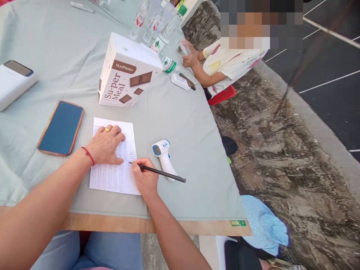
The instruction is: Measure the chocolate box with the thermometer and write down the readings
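Note:
A sheet of white paper [107, 180] covered with rows of small handwriting lies on the cloth near the table's front edge. My left hand [108, 144] rests on it with fingers spread, a ring on one finger and a red string at the wrist. In my right hand [144, 178] is a slim black pen [165, 174], its tip at the paper's right part beside a circled note. Just right of that hand lies a white and blue infrared thermometer [163, 155]. A phone in a brown case [60, 127] lies left of the paper, its screen dark.
Beyond the paper stands a white and brown carton [129, 75]. Several water bottles [168, 33] stand behind it. A white device [15, 82] sits at far left. Across the right edge, another person [222, 63] holds something clear. The tablecloth [197, 150] ends over stone ground.

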The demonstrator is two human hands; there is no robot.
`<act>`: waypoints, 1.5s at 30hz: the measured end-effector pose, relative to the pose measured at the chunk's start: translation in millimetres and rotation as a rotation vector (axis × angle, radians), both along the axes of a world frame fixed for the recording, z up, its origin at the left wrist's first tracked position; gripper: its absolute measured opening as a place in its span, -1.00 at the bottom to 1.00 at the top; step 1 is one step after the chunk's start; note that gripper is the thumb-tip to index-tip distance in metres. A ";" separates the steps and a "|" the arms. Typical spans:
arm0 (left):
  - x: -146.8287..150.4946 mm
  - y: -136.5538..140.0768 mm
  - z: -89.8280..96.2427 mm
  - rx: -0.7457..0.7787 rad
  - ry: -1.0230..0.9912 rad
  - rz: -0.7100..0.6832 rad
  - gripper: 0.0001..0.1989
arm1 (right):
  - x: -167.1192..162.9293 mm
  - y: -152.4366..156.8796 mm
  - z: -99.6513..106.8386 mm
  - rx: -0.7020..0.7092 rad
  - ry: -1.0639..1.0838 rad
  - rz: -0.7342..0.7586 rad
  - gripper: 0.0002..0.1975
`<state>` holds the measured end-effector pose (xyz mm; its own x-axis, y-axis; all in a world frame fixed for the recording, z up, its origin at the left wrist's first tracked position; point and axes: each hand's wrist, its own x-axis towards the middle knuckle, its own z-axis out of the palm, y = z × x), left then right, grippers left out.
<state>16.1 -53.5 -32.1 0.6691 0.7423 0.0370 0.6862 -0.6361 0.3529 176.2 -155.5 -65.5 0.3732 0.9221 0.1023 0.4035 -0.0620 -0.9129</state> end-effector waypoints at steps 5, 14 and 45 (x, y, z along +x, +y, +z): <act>-0.1 -0.3 1.9 -0.020 0.002 0.000 -0.38 | -0.9 2.0 1.1 -0.003 -0.013 0.014 -0.91; -0.1 0.1 2.5 -0.022 0.018 0.001 -0.36 | 4.2 -0.3 -2.9 0.052 -0.052 0.023 -0.91; -29.2 102.1 15.8 -0.143 -0.916 0.823 0.04 | 69.4 14.0 -1.9 -0.180 -0.379 -0.235 -0.55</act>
<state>-13.1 48.6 -16.3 -0.2273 0.9652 0.1294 0.3276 -0.0493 0.9435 245.6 -141.5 -67.4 0.5412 0.8326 0.1176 0.6618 -0.3355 -0.6705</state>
